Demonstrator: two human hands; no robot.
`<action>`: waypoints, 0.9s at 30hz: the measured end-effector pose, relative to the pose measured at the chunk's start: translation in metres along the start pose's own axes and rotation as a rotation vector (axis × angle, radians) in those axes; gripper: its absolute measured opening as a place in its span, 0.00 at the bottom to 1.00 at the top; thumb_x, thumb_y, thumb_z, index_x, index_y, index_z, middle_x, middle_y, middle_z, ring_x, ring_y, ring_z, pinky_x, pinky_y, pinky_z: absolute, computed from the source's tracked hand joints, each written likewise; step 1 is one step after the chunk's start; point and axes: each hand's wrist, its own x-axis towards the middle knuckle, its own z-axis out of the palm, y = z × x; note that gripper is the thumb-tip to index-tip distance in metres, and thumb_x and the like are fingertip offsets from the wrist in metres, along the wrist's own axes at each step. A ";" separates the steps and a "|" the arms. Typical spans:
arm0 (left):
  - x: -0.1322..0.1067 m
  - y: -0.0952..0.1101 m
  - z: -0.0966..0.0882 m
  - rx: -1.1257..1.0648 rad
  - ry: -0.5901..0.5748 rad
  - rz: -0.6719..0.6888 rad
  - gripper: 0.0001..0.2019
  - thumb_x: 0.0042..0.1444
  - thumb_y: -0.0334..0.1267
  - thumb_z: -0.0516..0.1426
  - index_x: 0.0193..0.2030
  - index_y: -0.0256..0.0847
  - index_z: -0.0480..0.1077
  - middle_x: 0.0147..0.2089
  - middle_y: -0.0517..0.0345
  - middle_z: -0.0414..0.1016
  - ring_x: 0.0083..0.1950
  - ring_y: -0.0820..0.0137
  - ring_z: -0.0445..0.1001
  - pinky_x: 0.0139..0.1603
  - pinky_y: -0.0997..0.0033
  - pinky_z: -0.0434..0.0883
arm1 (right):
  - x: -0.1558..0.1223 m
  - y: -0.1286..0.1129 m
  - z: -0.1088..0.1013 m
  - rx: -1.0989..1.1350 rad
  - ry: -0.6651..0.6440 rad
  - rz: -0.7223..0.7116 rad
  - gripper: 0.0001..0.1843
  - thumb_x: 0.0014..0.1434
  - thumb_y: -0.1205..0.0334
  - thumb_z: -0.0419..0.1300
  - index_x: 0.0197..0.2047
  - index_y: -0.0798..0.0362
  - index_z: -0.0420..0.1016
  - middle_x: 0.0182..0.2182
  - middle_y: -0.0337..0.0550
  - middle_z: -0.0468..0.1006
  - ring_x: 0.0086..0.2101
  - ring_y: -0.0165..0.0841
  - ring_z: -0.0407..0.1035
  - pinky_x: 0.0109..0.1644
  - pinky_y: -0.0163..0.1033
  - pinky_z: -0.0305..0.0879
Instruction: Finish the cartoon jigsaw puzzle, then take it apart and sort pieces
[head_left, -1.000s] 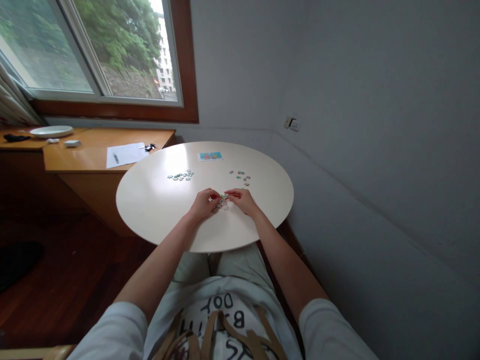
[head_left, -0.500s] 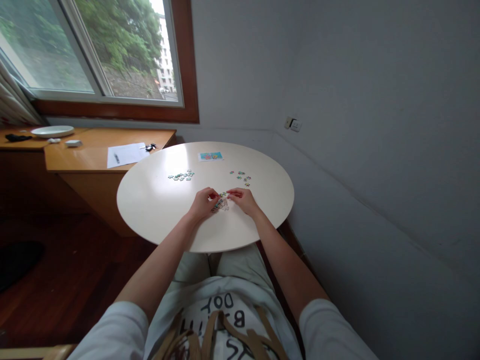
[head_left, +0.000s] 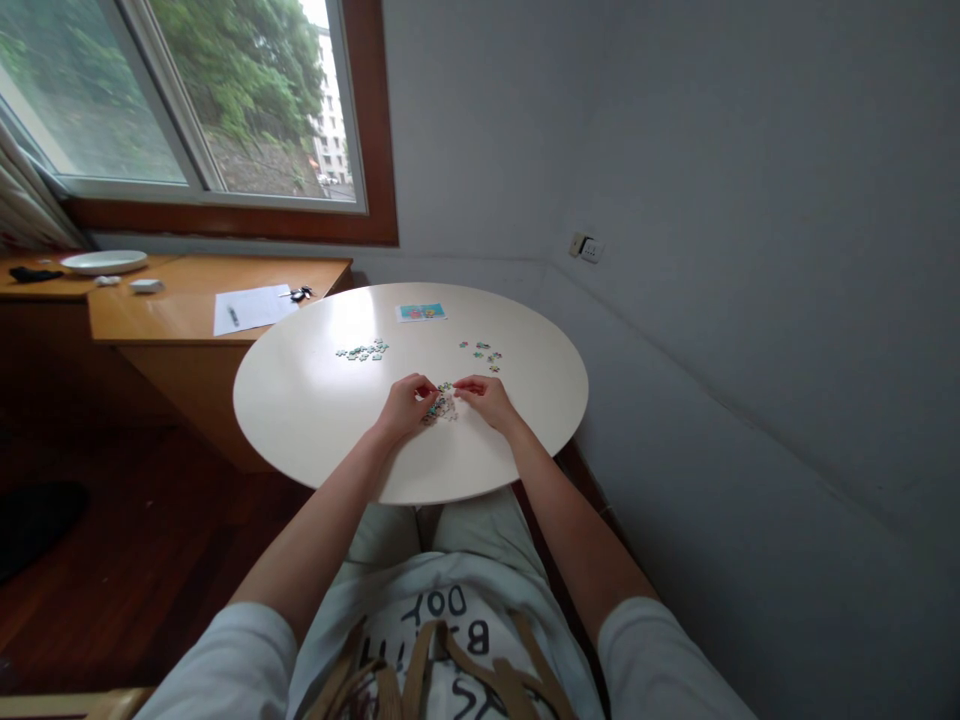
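Observation:
Both my hands are over a pile of small jigsaw puzzle pieces (head_left: 444,406) near the middle front of the round white table (head_left: 315,425). My left hand (head_left: 409,402) is at the pile's left edge, thumb and fingers pinched together; what lies between them is too small to make out. From the right, my right hand (head_left: 484,396) reaches in with its thumb against the fingertips, and anything in that pinch is likewise too small to name. Loose pieces show between the two hands.
A group of pale puzzle pieces (head_left: 363,351) lies at the left, and several coloured pieces (head_left: 484,354) are scattered at the right. Toward the far edge rests a blue picture card (head_left: 421,313). A wooden desk (head_left: 180,285) with paper (head_left: 255,309) and keys (head_left: 301,294) adjoins the table.

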 end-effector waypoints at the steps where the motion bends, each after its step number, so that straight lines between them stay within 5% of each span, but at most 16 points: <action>1: 0.000 0.000 0.000 0.000 0.000 0.000 0.03 0.47 0.32 0.56 0.25 0.39 0.70 0.27 0.59 0.70 0.29 0.73 0.68 0.35 0.71 0.68 | 0.000 0.000 0.000 -0.001 0.001 -0.004 0.10 0.42 0.60 0.66 0.30 0.55 0.77 0.28 0.43 0.79 0.32 0.33 0.73 0.41 0.40 0.69; 27: 0.001 -0.003 0.001 -0.002 0.021 -0.003 0.03 0.47 0.33 0.56 0.25 0.40 0.70 0.27 0.60 0.71 0.29 0.73 0.68 0.35 0.71 0.68 | 0.001 0.002 -0.001 -0.002 -0.010 -0.011 0.11 0.43 0.61 0.65 0.33 0.53 0.79 0.29 0.42 0.80 0.31 0.31 0.73 0.40 0.38 0.69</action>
